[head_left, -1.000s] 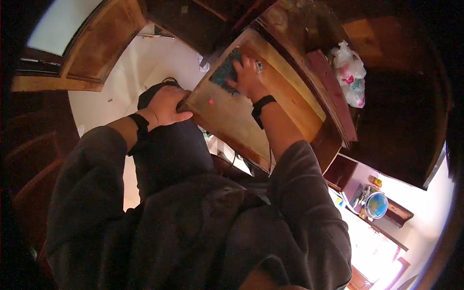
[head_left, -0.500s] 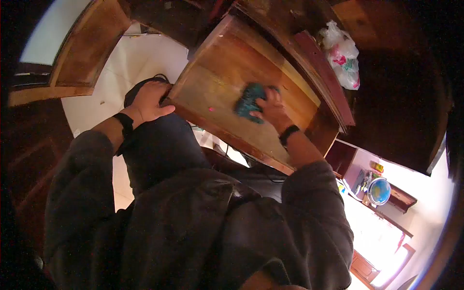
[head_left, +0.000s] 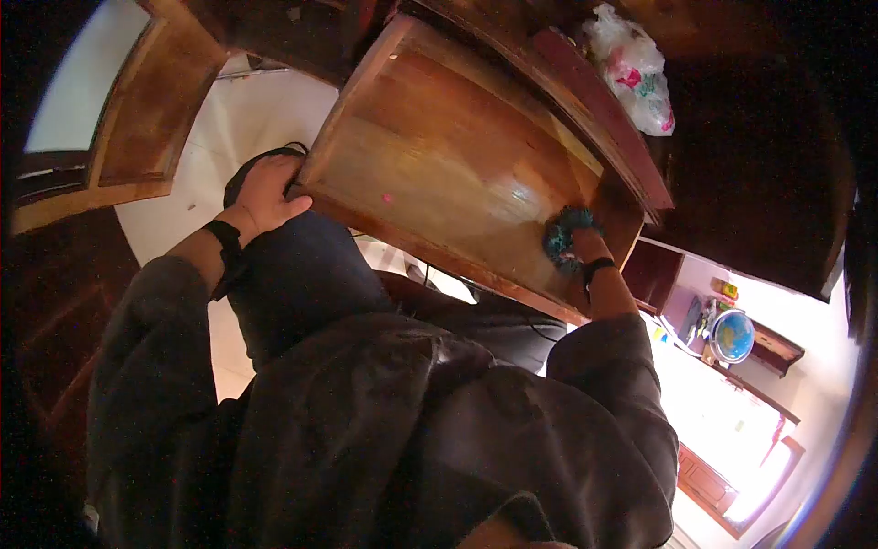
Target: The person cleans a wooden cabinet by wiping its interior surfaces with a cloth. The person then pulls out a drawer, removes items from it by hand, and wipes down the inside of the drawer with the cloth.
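A wooden drawer point(head_left: 439, 156) lies tilted across the view, its inside facing me. At its left corner, above my knee, my left hand point(head_left: 267, 192) holds the edge, with the thumb along the outer side and the fingers on the other. My right hand point(head_left: 590, 247) is inside the drawer at its right end, closed on a dark teal cloth point(head_left: 574, 220) pressed against the bottom. Part of the fingers is hidden by the cloth. A small pink speck point(head_left: 387, 198) sits on the drawer bottom, and a shiny patch shows left of the cloth.
A knotted white plastic bag point(head_left: 631, 69) rests on dark furniture beyond the drawer. An open wooden frame point(head_left: 146, 119) stands at the left over the pale floor point(head_left: 247, 119). A blue globe point(head_left: 732, 336) is at the far right.
My right hand has moved with the cloth from the drawer's middle to its right end. My left hand keeps its place at the corner. The view has shifted slightly.
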Available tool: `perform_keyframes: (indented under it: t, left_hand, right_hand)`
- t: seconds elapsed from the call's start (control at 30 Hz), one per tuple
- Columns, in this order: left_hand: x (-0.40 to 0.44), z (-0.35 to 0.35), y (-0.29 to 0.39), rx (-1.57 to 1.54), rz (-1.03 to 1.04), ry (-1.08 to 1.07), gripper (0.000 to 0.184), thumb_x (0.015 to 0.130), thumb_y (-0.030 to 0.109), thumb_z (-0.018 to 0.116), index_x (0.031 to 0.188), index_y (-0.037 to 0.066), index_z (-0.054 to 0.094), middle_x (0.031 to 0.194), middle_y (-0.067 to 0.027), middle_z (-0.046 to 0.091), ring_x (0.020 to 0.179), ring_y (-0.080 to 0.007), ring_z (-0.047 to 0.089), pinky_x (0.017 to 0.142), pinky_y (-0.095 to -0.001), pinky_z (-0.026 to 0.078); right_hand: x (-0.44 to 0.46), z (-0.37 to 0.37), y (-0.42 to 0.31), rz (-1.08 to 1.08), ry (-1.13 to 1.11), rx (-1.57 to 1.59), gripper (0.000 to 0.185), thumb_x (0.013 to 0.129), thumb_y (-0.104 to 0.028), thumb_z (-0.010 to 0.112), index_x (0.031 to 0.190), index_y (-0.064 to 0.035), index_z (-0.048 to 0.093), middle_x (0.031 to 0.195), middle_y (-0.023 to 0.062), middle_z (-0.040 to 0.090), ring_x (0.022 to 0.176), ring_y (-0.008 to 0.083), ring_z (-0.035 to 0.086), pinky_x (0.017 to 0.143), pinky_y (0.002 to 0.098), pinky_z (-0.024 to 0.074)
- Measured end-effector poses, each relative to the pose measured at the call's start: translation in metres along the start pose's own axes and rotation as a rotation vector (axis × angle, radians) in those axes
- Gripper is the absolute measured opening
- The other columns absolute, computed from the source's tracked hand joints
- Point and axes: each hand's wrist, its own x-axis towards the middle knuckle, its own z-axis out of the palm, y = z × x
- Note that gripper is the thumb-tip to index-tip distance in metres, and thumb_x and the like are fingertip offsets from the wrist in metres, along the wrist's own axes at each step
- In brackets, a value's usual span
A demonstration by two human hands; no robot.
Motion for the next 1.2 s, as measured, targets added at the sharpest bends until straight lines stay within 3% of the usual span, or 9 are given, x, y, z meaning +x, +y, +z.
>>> perform_keyframes:
  t: [0.23,0.37,0.43,0.5,0.63,0.73,0.83,1.03,1.2]
  left_hand:
    - [-0.001,0.005,-0.006,0.002,0.018,0.009,0.068,0.078,0.059,0.052,0.11,0.0,0.053,0.099,-0.0217,0.059,0.095,-0.0437,0.052,0.086,-0.0482,0.04]
    - [-0.001,0.003,-0.002,0.013,0.008,0.019,0.068,0.078,0.06,0.051,0.109,-0.001,0.053,0.098,-0.0215,0.059,0.094,-0.0433,0.052,0.085,-0.0482,0.04]
    - [0.0,0.002,0.001,-0.003,0.02,0.059,0.068,0.078,0.061,0.051,0.107,-0.001,0.053,0.097,-0.0218,0.059,0.094,-0.0431,0.053,0.085,-0.0481,0.04]
    - [0.0,0.003,0.001,-0.01,0.008,0.054,0.068,0.077,0.061,0.052,0.106,-0.001,0.054,0.097,-0.0218,0.058,0.094,-0.043,0.053,0.084,-0.048,0.04]
    - [0.004,-0.002,0.002,0.01,0.006,0.02,0.066,0.075,0.059,0.055,0.103,0.0,0.054,0.094,-0.0212,0.058,0.091,-0.0429,0.053,0.081,-0.0478,0.041]
    - [0.003,-0.002,0.002,0.078,0.055,0.105,0.063,0.073,0.057,0.057,0.1,0.001,0.055,0.09,-0.0202,0.058,0.088,-0.0423,0.053,0.077,-0.0477,0.041]
    - [-0.002,0.001,0.001,0.044,0.053,0.076,0.061,0.073,0.056,0.058,0.1,0.001,0.056,0.088,-0.0193,0.058,0.087,-0.0415,0.054,0.076,-0.0471,0.041]
    - [0.003,-0.005,0.004,-0.005,0.006,0.022,0.054,0.07,0.047,0.064,0.1,0.002,0.056,0.09,-0.0183,0.06,0.088,-0.0409,0.055,0.078,-0.0463,0.042]
    - [0.005,-0.007,0.005,-0.008,-0.002,-0.013,0.051,0.068,0.041,0.066,0.1,0.002,0.058,0.094,-0.0187,0.06,0.092,-0.0409,0.055,0.082,-0.0472,0.042]
  right_hand:
    - [0.026,-0.022,-0.034,-0.127,0.121,0.385,0.036,0.07,-0.038,0.077,0.077,-0.0043,0.065,0.073,0.0179,0.064,0.076,0.0351,0.063,0.068,0.0441,0.0488]
    - [0.057,-0.079,-0.107,-0.251,0.226,0.287,0.041,0.069,-0.041,0.077,0.078,-0.0028,0.066,0.076,0.0188,0.063,0.075,0.0359,0.062,0.066,0.0435,0.0473]
    - [0.086,-0.103,-0.147,-0.456,0.34,0.298,0.047,0.069,-0.047,0.075,0.077,-0.0018,0.065,0.077,0.0198,0.063,0.078,0.0357,0.062,0.069,0.0442,0.0472]
    - [0.101,-0.162,-0.211,-0.437,0.196,0.182,0.05,0.07,-0.05,0.072,0.079,-0.0012,0.066,0.078,0.0199,0.063,0.082,0.0368,0.061,0.072,0.0443,0.0476]
    - [0.143,-0.212,-0.309,-0.67,0.472,0.276,0.051,0.072,-0.051,0.07,0.082,-0.0019,0.066,0.083,0.02,0.065,0.079,0.0391,0.062,0.071,0.047,0.0487]
    - [0.144,-0.233,-0.352,-0.651,0.508,0.239,0.047,0.076,-0.05,0.067,0.081,-0.0029,0.066,0.084,0.019,0.066,0.078,0.0381,0.063,0.07,0.0471,0.0496]
    - [0.131,-0.226,-0.342,-0.668,0.333,0.273,0.042,0.08,-0.047,0.063,0.082,-0.0051,0.068,0.082,0.0176,0.066,0.08,0.037,0.063,0.071,0.0461,0.0509]
    - [0.115,-0.175,-0.337,-0.771,0.277,0.085,0.026,0.077,-0.034,0.062,0.081,-0.0087,0.068,0.08,0.0173,0.065,0.08,0.0365,0.063,0.069,0.0485,0.051]
    - [0.079,-0.133,-0.243,-0.69,0.003,-0.041,0.027,0.074,-0.035,0.065,0.079,-0.0087,0.066,0.08,0.0163,0.065,0.081,0.0373,0.063,0.068,0.0481,0.0508]
